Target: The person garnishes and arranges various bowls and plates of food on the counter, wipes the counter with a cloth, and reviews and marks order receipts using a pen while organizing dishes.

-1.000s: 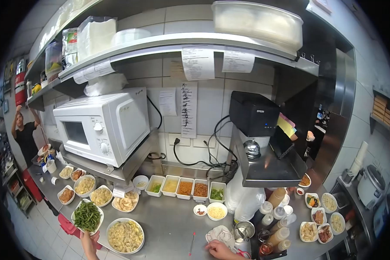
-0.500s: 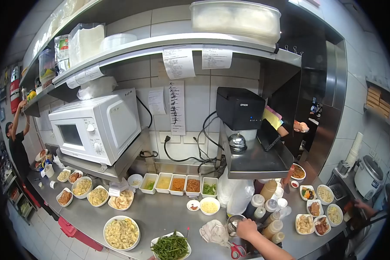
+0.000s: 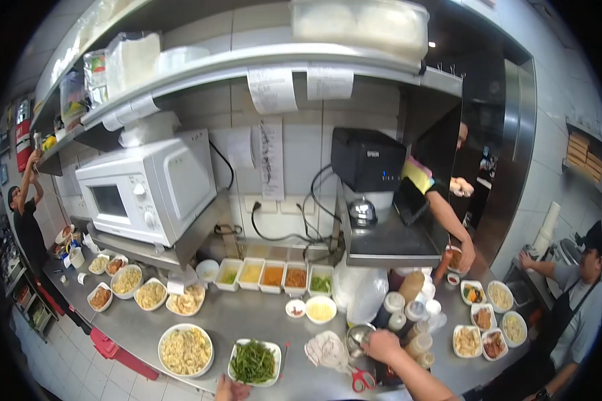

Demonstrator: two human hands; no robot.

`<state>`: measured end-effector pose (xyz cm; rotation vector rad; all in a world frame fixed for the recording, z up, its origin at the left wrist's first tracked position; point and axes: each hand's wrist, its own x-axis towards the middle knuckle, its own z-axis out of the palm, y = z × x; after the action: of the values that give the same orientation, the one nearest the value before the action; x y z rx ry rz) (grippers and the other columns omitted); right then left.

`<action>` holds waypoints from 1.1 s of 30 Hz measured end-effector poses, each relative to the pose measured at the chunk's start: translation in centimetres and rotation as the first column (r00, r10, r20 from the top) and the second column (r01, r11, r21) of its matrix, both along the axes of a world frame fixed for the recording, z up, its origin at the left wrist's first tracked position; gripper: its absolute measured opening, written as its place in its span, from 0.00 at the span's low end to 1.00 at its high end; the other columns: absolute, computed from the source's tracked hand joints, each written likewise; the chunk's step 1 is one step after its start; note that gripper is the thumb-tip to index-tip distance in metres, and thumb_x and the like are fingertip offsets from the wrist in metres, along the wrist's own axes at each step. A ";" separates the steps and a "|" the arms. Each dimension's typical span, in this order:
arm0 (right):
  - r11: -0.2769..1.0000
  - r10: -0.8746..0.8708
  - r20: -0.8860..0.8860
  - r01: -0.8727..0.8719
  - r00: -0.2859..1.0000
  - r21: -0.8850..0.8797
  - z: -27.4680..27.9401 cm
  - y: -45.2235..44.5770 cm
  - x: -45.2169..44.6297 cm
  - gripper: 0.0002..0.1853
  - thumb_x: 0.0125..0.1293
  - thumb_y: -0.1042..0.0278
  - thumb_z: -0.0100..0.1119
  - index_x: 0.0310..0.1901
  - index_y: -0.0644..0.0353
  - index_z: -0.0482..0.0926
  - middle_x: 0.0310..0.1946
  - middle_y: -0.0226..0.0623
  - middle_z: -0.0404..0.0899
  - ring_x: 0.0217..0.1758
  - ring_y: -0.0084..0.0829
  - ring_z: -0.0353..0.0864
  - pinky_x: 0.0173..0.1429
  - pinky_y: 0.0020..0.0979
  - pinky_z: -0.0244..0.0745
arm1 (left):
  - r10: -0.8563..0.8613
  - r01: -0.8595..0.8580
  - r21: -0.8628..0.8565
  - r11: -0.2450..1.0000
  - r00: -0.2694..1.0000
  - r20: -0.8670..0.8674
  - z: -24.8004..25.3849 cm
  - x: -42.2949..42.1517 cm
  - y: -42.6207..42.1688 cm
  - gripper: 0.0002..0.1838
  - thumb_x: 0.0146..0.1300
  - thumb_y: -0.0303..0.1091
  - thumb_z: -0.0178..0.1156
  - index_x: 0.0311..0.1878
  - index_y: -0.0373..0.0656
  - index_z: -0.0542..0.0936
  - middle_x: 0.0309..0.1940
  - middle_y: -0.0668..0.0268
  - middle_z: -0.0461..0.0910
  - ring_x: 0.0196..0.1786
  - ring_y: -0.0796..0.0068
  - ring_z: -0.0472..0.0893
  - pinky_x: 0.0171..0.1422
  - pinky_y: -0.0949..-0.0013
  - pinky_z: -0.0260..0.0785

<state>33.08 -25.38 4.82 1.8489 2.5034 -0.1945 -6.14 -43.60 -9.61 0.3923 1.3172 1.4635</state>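
Note:
My left hand (image 3: 231, 389) is at the bottom edge of the view, its fingers apart, against the near rim of a white square dish (image 3: 279, 364). Long green vegetables (image 3: 253, 361) fill that dish. At the right, my right hand (image 3: 382, 347) is closed at the rim of a small shiny metal bowl (image 3: 356, 339); its fingertips are partly hidden. A crumpled white cloth (image 3: 328, 350) lies left of the bowl. Red-handled scissors (image 3: 362, 380) rest just below it. Left of the greens stands a large white bowl of fried rice (image 3: 186, 351).
Sauce bottles (image 3: 418, 344) crowd right of my hand. Filled trays (image 3: 272, 275) line the back. Several food bowls stand left and right. A microwave (image 3: 147, 190), printer (image 3: 368, 160) and bell (image 3: 362, 211) sit above. A co-worker (image 3: 575, 307) stands right; another person's arm (image 3: 458, 230) reaches through the opening.
My left hand has come further into view beside the dish of greens. Another person's arm now reaches through the opening to a bowl, and a co-worker has come into view at right.

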 end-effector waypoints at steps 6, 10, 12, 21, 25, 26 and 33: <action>0.995 -0.022 -0.268 0.048 0.963 0.088 2.0 1.8 1.6 0.15 0.57 0.61 0.53 0.32 0.68 0.77 0.34 0.56 0.77 0.38 0.54 0.77 0.44 0.47 0.73 | -0.401 0.403 0.012 0.915 0.913 -0.068 0.0 -4.9 1.2 0.19 0.69 0.39 0.39 0.51 0.33 0.69 0.38 0.48 0.80 0.39 0.60 0.83 0.43 0.64 0.77; 0.979 0.088 -0.321 -0.023 0.943 0.201 4.4 1.3 2.1 0.10 0.57 0.67 0.54 0.29 0.65 0.80 0.28 0.52 0.78 0.36 0.52 0.78 0.43 0.46 0.73 | -0.406 0.387 -0.170 0.906 0.910 -0.089 3.9 -3.1 2.0 0.17 0.68 0.36 0.40 0.48 0.29 0.66 0.40 0.46 0.78 0.41 0.56 0.83 0.40 0.65 0.79; 0.994 0.034 -0.241 -0.008 0.970 0.110 3.6 1.4 2.0 0.11 0.56 0.65 0.54 0.29 0.65 0.81 0.28 0.53 0.78 0.36 0.51 0.79 0.42 0.46 0.74 | -0.435 0.415 -0.214 0.884 0.899 -0.054 3.2 -3.3 2.5 0.15 0.66 0.33 0.41 0.51 0.33 0.64 0.37 0.45 0.79 0.38 0.58 0.83 0.40 0.64 0.79; 0.929 -0.071 0.043 0.082 0.997 -0.360 -0.7 2.6 -2.3 0.17 0.57 0.66 0.49 0.45 0.63 0.80 0.47 0.49 0.78 0.50 0.43 0.79 0.50 0.40 0.75 | -0.444 0.491 -0.132 0.861 0.853 0.276 -0.6 -3.7 2.1 0.13 0.58 0.38 0.43 0.38 0.39 0.69 0.26 0.54 0.78 0.25 0.68 0.79 0.29 0.65 0.77; 0.926 0.074 0.088 -0.035 0.993 -0.376 0.5 2.8 -1.6 0.14 0.55 0.70 0.50 0.41 0.64 0.82 0.43 0.50 0.80 0.47 0.44 0.80 0.47 0.41 0.75 | -0.420 0.457 -0.159 0.875 0.881 0.218 -0.1 -1.3 0.4 0.14 0.59 0.37 0.42 0.40 0.37 0.69 0.29 0.51 0.80 0.18 0.72 0.75 0.23 0.71 0.72; 0.928 0.073 0.090 -0.034 0.993 -0.372 1.5 2.1 -1.3 0.14 0.55 0.70 0.50 0.41 0.64 0.82 0.43 0.50 0.80 0.47 0.44 0.80 0.47 0.41 0.75 | -0.422 0.457 -0.154 0.876 0.880 0.217 0.0 -0.3 0.0 0.14 0.59 0.37 0.42 0.40 0.37 0.69 0.29 0.51 0.80 0.18 0.72 0.75 0.23 0.71 0.72; 0.936 0.215 0.048 -0.192 0.975 -0.293 1.2 -0.1 2.5 0.12 0.56 0.74 0.48 0.38 0.68 0.80 0.42 0.55 0.78 0.45 0.49 0.80 0.46 0.42 0.76 | -0.031 0.059 -0.082 0.995 0.951 0.306 -1.5 6.0 -2.4 0.12 0.60 0.38 0.43 0.43 0.43 0.70 0.27 0.54 0.80 0.17 0.78 0.71 0.21 0.76 0.66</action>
<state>35.55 -25.51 6.06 1.4494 2.4361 -0.4433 -0.18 -46.03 -11.13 0.1288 1.1126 1.3590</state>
